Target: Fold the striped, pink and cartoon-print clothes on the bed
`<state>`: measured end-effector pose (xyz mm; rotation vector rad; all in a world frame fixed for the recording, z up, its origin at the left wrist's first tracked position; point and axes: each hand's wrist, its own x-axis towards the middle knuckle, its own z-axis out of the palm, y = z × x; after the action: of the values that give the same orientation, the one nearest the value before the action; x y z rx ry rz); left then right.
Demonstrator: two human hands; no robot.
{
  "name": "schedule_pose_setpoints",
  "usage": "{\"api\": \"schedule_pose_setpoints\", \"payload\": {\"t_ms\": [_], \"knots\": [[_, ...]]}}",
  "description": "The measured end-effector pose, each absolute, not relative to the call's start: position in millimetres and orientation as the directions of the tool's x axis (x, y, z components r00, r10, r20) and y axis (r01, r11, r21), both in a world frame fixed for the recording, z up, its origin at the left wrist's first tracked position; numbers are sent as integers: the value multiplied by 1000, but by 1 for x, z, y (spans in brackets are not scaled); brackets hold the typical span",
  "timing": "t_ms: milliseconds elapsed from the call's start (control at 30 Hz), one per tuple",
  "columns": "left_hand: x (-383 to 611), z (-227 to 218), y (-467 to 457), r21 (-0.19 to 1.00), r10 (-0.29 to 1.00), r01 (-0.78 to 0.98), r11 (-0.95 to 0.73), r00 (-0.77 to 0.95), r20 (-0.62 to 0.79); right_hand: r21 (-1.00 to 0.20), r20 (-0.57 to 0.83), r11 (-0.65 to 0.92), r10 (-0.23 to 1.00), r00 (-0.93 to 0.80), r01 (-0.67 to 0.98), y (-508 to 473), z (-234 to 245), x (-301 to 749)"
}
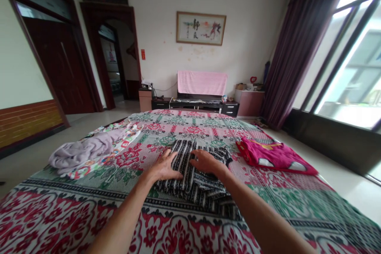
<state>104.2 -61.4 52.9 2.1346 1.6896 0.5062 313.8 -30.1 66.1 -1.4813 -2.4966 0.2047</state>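
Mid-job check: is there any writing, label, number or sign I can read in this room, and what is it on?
Nothing is sharp enough to quote.
Framed wall picture: two large black brush characters and a smaller column at left, too blurred to read.
Red sign beside the doorway: too small to read.
Magenta garment on the bed: yellow print, illegible.
Striped cloth under the left hand and right hand: no label shows.
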Motion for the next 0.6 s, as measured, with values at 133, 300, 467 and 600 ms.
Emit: {"api": "schedule_pose_setpoints", "payload": {"t_ms": [133,300,467,600], "knots": [[88,57,-73,474,996,877,-80,56,66,-190,212,414,903,-375,890,-3,83,300],[77,57,-97,409,1000,912,32,-29,-13,-190,107,326,945,-310,926,35,78,293],[82,60,-103,553,998,830,70,-62,-33,-209,-13,319,944,-329,924,56,67,300],[73,67,-85,620,999,784,33,-36,-8,-234,-12,320,943,-332,918,61,70,310]]}}
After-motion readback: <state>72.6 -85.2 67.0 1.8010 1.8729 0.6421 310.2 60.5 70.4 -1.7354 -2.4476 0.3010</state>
